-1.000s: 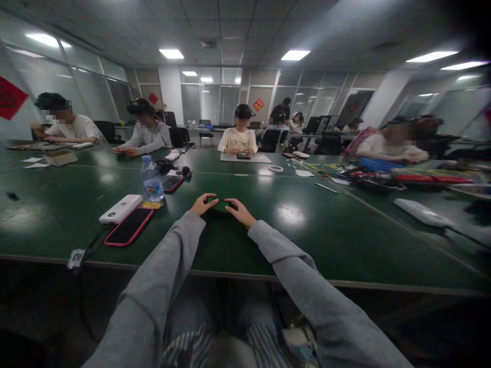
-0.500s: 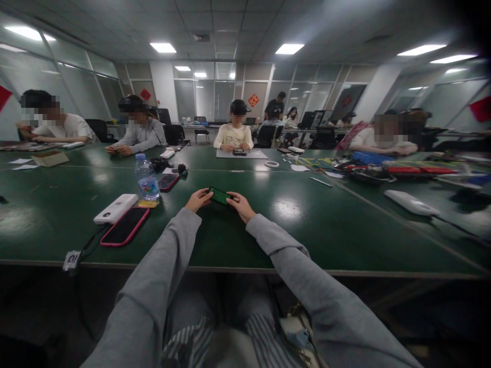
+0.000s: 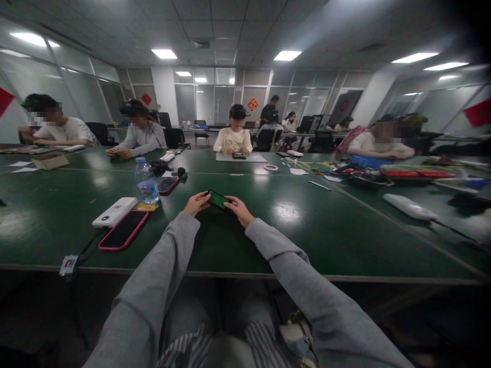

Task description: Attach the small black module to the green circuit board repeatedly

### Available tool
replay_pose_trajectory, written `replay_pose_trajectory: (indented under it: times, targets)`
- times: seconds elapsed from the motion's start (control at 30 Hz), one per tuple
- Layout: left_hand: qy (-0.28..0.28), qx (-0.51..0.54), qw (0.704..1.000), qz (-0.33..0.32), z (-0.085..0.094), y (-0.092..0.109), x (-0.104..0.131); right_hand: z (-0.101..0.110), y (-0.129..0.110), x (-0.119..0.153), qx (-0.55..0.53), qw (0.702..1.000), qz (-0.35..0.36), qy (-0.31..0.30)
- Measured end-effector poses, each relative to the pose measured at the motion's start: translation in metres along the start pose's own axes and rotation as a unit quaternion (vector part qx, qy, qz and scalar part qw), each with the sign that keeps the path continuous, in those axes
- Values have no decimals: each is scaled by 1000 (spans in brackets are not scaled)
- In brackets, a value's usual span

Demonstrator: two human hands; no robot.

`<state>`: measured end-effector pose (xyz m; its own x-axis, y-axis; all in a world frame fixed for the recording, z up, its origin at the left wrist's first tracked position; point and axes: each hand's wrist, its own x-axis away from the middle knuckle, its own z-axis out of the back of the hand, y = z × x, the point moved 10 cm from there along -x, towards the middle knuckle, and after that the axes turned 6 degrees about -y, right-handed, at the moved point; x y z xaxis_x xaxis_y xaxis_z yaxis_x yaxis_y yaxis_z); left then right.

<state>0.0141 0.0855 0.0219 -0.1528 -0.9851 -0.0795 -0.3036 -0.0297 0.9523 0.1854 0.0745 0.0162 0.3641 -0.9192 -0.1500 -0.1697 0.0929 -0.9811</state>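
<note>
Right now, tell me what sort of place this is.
Probably a shared workroom or open office: people sit around a long green table, a heap of cables and tools lies on it, and ceiling light panels hang above.

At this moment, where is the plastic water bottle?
In the head view, the plastic water bottle stands on the green table, to the left of the left hand, just behind the yellow packet.
</note>
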Motion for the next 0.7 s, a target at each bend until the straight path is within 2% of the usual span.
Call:
replay_pose_trajectory:
  times: [0.27,0.5,0.7]
  targets:
    - [0,-24,1000,8,1,-6,-5,-5,3,-2,15,1000,-13,-23]
    - [-9,5,1000,16,-1,-7,-3,-8,2,-1,12,999,-18,-34]
    - [-33,1,999,11,-9,-5,-2,-13,-1,0,30,999,-10,-44]
